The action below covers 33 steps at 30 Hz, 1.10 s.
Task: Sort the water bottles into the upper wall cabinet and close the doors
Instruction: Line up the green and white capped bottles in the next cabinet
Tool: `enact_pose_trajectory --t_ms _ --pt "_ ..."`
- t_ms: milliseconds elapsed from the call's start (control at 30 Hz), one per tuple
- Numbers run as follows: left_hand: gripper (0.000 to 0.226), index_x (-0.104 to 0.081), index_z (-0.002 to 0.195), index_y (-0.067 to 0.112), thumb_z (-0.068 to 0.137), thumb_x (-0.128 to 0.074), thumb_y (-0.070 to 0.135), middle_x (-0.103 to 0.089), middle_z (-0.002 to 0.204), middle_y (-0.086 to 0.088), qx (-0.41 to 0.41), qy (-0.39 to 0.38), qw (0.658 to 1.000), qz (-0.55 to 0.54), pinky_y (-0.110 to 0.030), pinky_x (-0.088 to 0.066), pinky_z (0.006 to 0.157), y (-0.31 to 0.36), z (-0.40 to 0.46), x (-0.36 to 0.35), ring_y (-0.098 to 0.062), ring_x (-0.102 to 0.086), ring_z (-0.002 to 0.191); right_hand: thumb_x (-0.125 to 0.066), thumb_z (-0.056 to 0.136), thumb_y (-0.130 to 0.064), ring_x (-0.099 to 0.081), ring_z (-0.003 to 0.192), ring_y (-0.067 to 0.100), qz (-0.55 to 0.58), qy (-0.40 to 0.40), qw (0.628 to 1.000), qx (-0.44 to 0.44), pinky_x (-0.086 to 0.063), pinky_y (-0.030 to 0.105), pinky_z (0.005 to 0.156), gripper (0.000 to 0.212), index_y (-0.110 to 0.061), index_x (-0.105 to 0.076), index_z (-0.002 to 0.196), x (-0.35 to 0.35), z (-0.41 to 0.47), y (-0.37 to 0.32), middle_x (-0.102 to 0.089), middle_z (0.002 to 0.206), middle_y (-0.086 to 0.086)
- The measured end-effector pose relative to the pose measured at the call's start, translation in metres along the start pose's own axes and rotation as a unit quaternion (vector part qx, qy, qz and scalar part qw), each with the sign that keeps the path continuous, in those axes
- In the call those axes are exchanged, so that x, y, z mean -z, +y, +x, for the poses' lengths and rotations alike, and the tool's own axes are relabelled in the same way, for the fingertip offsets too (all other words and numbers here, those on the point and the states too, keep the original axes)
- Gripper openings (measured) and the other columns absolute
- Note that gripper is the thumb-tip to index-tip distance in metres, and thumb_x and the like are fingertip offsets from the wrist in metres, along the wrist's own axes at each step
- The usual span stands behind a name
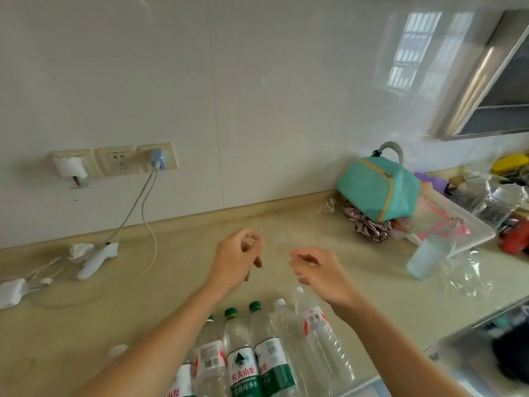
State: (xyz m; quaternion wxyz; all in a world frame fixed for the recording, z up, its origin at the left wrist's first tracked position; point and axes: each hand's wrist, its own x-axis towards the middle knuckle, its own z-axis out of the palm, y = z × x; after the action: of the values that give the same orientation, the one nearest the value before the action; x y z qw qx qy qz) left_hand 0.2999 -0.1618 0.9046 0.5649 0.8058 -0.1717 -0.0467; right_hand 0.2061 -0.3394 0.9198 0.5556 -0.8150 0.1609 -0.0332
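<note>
water bottles [257, 356] stand clustered at counter's [177, 242] near edge, bases cut off by frame | left hand [237, 257], right hand [317, 273] above them, loosely curled, holding nothing | teal bag [375, 187] beyond | cabinet unseen

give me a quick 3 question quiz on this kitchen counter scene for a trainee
1. True or false: the left hand is gripping a bottle.
2. Multiple choice: where are the water bottles? A) in the wall cabinet B) on the counter near its front edge C) in the teal bag
3. Fill in: the pale cup stands to the ____ of the right hand.

Key:
1. False; both hands hover over the counter holding nothing.
2. B
3. right
</note>
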Motion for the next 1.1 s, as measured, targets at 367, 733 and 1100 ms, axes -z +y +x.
enact_pose_trajectory --t_ms 367,733,1100 --pt "0.01 -0.064 0.102 0.031 0.097 -0.063 0.039 -0.068 0.1 0.013 0.136 -0.059 0.973 0.179 -0.012 -0.045 0.067 -0.096 -0.033 -0.069 0.005 -0.059 0.083 -0.068 0.087 -0.005 -0.061 0.092 0.017 -0.133 -0.048 0.983 -0.118 -0.045 0.021 0.075 0.026 -0.008 -0.071 0.113 0.01 0.032 0.127 -0.068 0.1 0.001" --pt "0.041 -0.053 0.139 0.017 0.101 -0.058 0.03 -0.048 0.138 -0.001 0.155 -0.162 0.925 0.307 -0.039 -0.049 0.1 -0.106 -0.008 -0.13 -0.02 -0.057 0.118 -0.071 0.092 -0.015 -0.06 0.082 0.014 -0.072 -0.141 0.968 -0.193 -0.047 0.02 0.062 0.042 -0.006 -0.059 0.132 0.009 0.094 0.158 -0.065 0.105 0.007" --pt "0.03 -0.065 0.13 0.021 0.101 -0.059 0.023 -0.066 0.132 -0.003 0.221 -0.192 0.903 0.314 -0.039 -0.051 0.101 -0.105 0.008 -0.142 -0.022 -0.062 0.118 -0.077 0.087 -0.011 -0.068 0.079 0.027 0.009 -0.12 0.969 -0.217 -0.057 0.038 0.076 0.028 0.001 -0.07 0.111 -0.012 0.111 0.175 -0.073 0.099 0.02"
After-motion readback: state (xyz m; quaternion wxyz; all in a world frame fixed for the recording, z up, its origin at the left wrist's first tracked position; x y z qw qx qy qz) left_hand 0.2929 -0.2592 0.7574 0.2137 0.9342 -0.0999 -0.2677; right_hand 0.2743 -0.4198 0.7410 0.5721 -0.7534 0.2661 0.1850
